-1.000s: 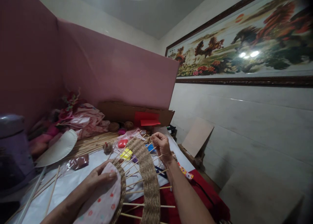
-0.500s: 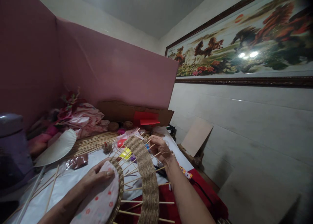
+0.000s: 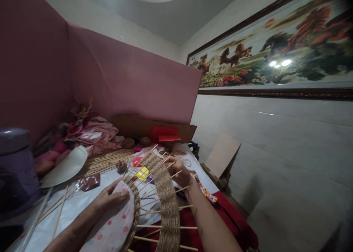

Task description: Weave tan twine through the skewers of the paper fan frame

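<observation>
Head view, left hand (image 3: 106,202): fingers pinching the rim side of the cloth (image 3: 116,222), with thumb on top and the other fingertips hidden beneath.
Right hand (image 3: 180,173): fingers bent in among stick ends, at the far outer edge of the band; cannot tell whether pinched on one.
Weave (image 3: 168,204): held up between both hands, above the sheet (image 3: 204,178) and red cloth (image 3: 234,222); tilted, cut off by the lower picture edge.
Cloth: pale, flowered, inside the woven rim (image 3: 136,208).
Sticks (image 3: 188,227): fanned from rim through band, poking out past it.
Behind the weave: red pack (image 3: 137,161), yellow pack (image 3: 142,173).
Left of these: twine ball (image 3: 121,166), brown packet (image 3: 91,182), stick pile (image 3: 106,163), fluted white piece (image 3: 67,167).
Far left: purple canister (image 3: 16,175), upright.
Back: cardboard (image 3: 129,124) with red paper (image 3: 168,137), in front of pink panel (image 3: 132,75).
Right wall: framed horse picture (image 3: 248,57), above a leaning board (image 3: 223,154).
</observation>
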The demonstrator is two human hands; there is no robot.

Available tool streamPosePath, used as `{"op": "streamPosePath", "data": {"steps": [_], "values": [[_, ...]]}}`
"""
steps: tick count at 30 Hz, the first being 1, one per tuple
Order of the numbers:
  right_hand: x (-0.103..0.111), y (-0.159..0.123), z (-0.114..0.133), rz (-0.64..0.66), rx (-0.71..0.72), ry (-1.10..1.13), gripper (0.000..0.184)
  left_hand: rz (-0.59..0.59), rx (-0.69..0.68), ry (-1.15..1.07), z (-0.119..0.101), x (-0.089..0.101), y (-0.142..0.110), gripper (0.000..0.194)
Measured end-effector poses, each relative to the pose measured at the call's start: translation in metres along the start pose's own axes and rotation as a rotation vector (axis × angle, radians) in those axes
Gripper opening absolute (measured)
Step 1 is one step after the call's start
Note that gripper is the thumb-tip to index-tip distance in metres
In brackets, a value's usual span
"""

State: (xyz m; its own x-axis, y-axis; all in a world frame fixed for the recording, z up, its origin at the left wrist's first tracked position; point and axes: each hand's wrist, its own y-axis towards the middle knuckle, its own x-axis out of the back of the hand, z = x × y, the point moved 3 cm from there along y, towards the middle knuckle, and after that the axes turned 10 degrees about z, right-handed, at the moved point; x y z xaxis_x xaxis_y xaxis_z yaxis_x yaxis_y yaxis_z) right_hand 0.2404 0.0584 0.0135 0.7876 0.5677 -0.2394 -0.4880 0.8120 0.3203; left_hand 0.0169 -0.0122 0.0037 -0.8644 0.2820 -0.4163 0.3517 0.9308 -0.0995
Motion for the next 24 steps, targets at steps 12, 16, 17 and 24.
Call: {"op": "streamPosePath", "data": {"steps": [12, 16, 17, 24], "values": [[0.009, -0.006, 0.014, -0.036, 0.082, 0.075, 0.01, -0.022, -0.005, 0.066, -0.008, 0.0, -0.001, 0.068], [0.008, -0.008, 0.017, -0.075, 0.13, 0.034, 0.017, 0.001, -0.019, 0.073, -0.007, 0.001, 0.0, 0.065], [0.009, -0.008, 0.018, -0.09, 0.148, 0.009, 0.019, -0.006, -0.019, 0.077, -0.007, 0.002, 0.001, 0.065], [0.007, -0.013, 0.034, -0.307, 0.278, -0.474, 0.02, -0.077, -0.053, 0.13, -0.002, 0.008, 0.006, 0.068]]}}
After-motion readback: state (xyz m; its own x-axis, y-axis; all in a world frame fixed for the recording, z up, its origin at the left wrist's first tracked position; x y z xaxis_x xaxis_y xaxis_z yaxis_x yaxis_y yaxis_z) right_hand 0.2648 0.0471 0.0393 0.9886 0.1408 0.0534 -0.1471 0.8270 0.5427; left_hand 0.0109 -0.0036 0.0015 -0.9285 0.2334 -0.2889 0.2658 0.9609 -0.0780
